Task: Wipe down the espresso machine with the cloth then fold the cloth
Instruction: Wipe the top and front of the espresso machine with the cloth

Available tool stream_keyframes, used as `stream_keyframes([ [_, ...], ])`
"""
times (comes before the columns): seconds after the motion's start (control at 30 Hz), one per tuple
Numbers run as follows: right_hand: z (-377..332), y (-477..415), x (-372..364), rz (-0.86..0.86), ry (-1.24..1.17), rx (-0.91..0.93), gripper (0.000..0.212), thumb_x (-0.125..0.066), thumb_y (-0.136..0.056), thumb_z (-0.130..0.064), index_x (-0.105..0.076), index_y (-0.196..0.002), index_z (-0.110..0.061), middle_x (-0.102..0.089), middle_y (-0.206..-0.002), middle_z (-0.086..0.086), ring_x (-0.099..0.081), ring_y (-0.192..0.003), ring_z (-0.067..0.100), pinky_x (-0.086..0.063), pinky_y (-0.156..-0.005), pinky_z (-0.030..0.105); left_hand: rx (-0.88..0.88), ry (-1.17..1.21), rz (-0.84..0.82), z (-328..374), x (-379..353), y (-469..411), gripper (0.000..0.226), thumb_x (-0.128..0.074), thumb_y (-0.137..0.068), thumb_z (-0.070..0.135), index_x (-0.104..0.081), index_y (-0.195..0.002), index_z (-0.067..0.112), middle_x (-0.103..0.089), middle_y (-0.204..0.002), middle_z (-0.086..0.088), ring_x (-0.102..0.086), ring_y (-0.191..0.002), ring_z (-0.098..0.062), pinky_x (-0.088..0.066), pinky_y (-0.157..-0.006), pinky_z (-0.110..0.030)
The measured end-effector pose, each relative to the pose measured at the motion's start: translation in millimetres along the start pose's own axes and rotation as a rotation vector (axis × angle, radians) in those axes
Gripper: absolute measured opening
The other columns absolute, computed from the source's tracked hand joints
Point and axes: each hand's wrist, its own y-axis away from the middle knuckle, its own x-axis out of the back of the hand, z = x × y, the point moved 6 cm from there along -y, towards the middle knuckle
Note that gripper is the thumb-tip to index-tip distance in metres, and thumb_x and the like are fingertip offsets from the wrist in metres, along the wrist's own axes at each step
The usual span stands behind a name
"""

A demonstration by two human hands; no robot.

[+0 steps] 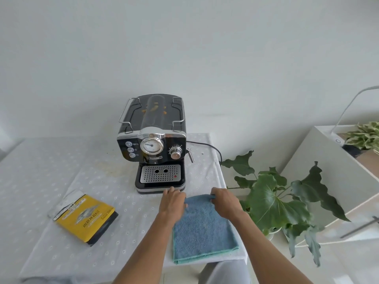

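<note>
Standing toward the far edge of the table (51,171), the espresso machine (152,140) is being judged heavy, rigid and glossy. It is probably being held steady by its own weight, so wiping pressure can be applied without a second grip. Orange specks (153,108) are showing on its top, between the wire rails (125,116), where fabric may be snagged.

The blue cloth (203,228) is lying flat, apparently doubled, at the table's near right corner, just in front of the machine's base. It is being judged light, soft and limp, best taken by a pinched far corner or bunched into one palm. Its far edge is being pinched by the right hand (224,201), fingers curled over it. The left hand (172,201) is resting at the far left corner with fingers fairly straight, clamping nothing visible.

A leafy plant (274,203) is crowding the table's right edge beside the blue cloth. A yellow coffee bag (86,218) is lying well apart toward the near left. The power cord (207,145) and steam wand (190,155) are projecting from the machine's right side and are likely to be caught in passing.
</note>
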Motion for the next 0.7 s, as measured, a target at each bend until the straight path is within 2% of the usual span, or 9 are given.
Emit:
stream_keyframes([
  [0.1,-4.6,12.2,25.6,0.022,-0.033,0.001,0.012,-0.056,-0.100,-0.020,-0.063,-0.109,-0.015,-0.066,-0.102,0.008,-0.059,-0.079,0.023,-0.044,-0.062,0.032,-0.064,0.080,0.055,-2.9,24.8,10.4,0.017,-0.058,-0.094,0.032,-0.063,-0.093,0.016,-0.064,-0.081,0.004,-0.059,-0.084,-0.018,-0.031,-0.107,-0.034],
  [0.13,-7.6,15.9,34.8,0.035,-0.047,0.005,0.012,-0.057,-0.099,-0.020,-0.064,-0.108,-0.015,-0.067,-0.101,0.008,-0.061,-0.080,0.024,-0.047,-0.062,0.032,-0.078,0.123,0.060,-3.6,35.4,14.5,0.016,-0.058,-0.095,0.031,-0.061,-0.090,0.015,-0.060,-0.076,0.004,-0.059,-0.081,-0.020,-0.035,-0.102,-0.033],
  [0.2,-16.1,24.0,54.5,0.061,-0.065,0.010,0.013,-0.057,-0.098,-0.020,-0.065,-0.106,-0.014,-0.068,-0.099,0.008,-0.063,-0.081,0.025,-0.052,-0.063,0.035,-0.096,0.193,0.087,-4.3,60.7,24.0,0.017,-0.057,-0.095,0.029,-0.055,-0.086,0.015,-0.056,-0.073,0.002,-0.058,-0.077,-0.024,-0.041,-0.072,-0.033],
  [0.23,-21.5,28.6,65.1,0.076,-0.066,0.013,0.013,-0.057,-0.097,-0.019,-0.065,-0.106,-0.014,-0.068,-0.098,0.008,-0.063,-0.081,0.026,-0.050,-0.061,0.035,-0.111,0.203,0.112,-4.5,73.4,28.6,0.019,-0.057,-0.095,0.030,-0.053,-0.084,0.015,-0.056,-0.072,0.002,-0.058,-0.074,-0.024,-0.038,-0.062,-0.033],
  [0.27,-27.2,33.2,75.9,0.090,-0.064,0.017,0.013,-0.056,-0.097,-0.019,-0.065,-0.105,-0.014,-0.067,-0.098,0.008,-0.062,-0.082,0.026,-0.045,-0.058,0.033,-0.124,0.194,0.136,-5.2,85.0,33.3,0.020,-0.057,-0.095,0.031,-0.051,-0.082,0.017,-0.057,-0.070,0.002,-0.058,-0.071,-0.023,-0.036,-0.058,-0.032],
  [0.33,-40.2,41.3,99.1,0.130,-0.059,0.028,0.015,-0.055,-0.095,-0.017,-0.066,-0.105,-0.015,-0.067,-0.098,0.007,-0.061,-0.084,0.027,-0.038,-0.059,0.032,-0.138,0.207,0.175,-7.3,107.4,41.8,0.020,-0.057,-0.094,0.031,-0.050,-0.080,0.019,-0.057,-0.068,0.004,-0.058,-0.068,-0.022,-0.036,-0.056,-0.032],
  [0.47,-68.0,57.2,146.2,0.217,-0.061,0.044,0.017,-0.051,-0.094,-0.014,-0.066,-0.101,-0.017,-0.066,-0.094,0.006,-0.060,-0.082,0.027,-0.037,-0.054,0.030,-0.160,0.252,0.249,-11.4,155.0,56.0,0.011,-0.057,-0.093,0.028,-0.056,-0.086,0.019,-0.061,-0.074,0.003,-0.059,-0.073,-0.023,-0.044,-0.060,-0.033],
  [0.57,-87.3,67.2,179.1,0.294,-0.061,0.048,0.019,-0.048,-0.093,-0.013,-0.066,-0.100,-0.018,-0.064,-0.091,0.006,-0.057,-0.080,0.026,-0.032,-0.051,0.027,-0.175,0.285,0.318,-16.9,189.7,64.6,0.012,-0.056,-0.093,0.025,-0.052,-0.082,0.021,-0.058,-0.072,0.003,-0.056,-0.070,-0.020,-0.035,-0.055,-0.030],
  [0.7,-113.3,71.1,213.9,0.374,-0.091,0.078,0.020,-0.049,-0.091,-0.014,-0.066,-0.098,-0.021,-0.067,-0.092,0.004,-0.060,-0.083,0.027,-0.040,-0.058,0.030,-0.161,0.321,0.428,-33.9,235.4,68.3,0.007,-0.059,-0.093,0.026,-0.061,-0.091,0.020,-0.062,-0.080,0.002,-0.057,-0.074,-0.017,-0.038,-0.060,-0.030],
])
